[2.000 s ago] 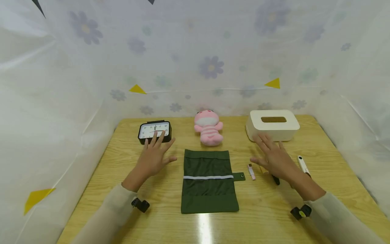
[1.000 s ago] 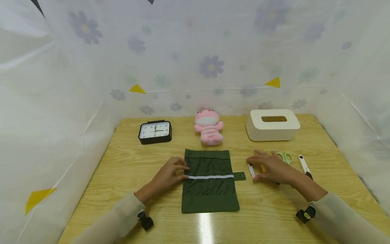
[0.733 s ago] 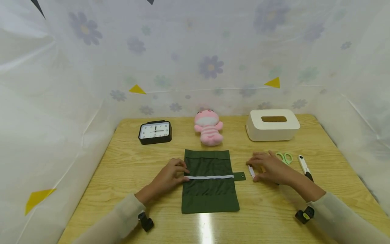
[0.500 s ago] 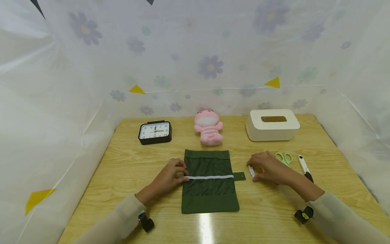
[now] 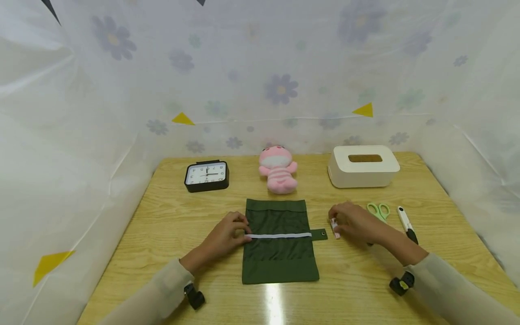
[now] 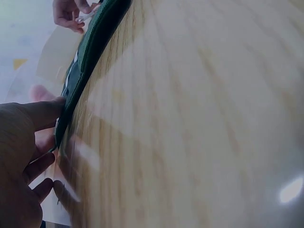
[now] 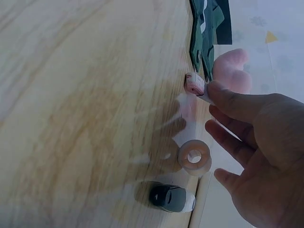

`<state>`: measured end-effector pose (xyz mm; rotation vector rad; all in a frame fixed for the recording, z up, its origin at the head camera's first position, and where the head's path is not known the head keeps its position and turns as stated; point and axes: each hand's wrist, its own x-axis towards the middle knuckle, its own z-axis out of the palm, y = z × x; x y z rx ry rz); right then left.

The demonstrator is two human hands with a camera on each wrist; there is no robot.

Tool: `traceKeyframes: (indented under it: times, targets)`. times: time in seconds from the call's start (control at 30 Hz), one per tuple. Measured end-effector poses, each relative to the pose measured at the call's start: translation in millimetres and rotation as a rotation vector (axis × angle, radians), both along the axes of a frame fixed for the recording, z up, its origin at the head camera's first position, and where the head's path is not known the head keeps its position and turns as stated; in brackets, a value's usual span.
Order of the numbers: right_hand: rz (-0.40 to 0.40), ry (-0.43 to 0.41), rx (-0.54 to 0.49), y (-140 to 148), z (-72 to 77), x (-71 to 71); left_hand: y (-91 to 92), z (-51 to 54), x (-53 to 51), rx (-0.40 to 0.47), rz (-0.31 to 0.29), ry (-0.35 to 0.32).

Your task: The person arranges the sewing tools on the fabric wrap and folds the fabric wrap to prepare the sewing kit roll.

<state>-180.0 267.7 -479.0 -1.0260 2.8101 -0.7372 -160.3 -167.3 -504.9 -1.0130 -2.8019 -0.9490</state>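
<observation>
A dark green cloth pouch with a white elastic strip and a snap tab lies flat at the middle of the table. My left hand pinches its left edge beside the strip; in the left wrist view, fingers lie on both sides of the cloth edge. To the right of the tab, my right hand pinches a small white measuring tape with red markings between thumb and fingers. In the right wrist view the measuring tape appears folded or rolled up, close to the table surface.
Near my right hand are a roll of clear tape, a black-and-white object, green-handled scissors and a white-and-black tool. Behind stand an alarm clock, a pink plush toy and a white tissue box.
Both hands have come down from above the table. My left hand has taken the pouch's left edge; my right thumb and fingers have closed on the measuring tape.
</observation>
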Motion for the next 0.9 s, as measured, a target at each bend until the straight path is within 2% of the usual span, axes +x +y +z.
traceKeyframes:
  times: [0.27,0.47,0.77,0.9]
  targets:
    - [0.001,-0.097,-0.099,-6,8.4,-6.9,-2.7,-3.6,-1.2,-0.003,-0.010,0.001]
    - [-0.019,-0.189,-0.198,-16,13.1,-14.1,-4.2,-7.9,-3.8,0.000,-0.012,0.029]
    - [-0.047,-0.340,-0.313,-50,5.5,-25.3,-4.4,-10.4,-3.7,0.016,-0.005,0.052]
    - [-0.058,-0.367,-0.346,-69,-0.4,-30.0,-3.9,-9.9,-2.5,0.011,0.005,0.035]
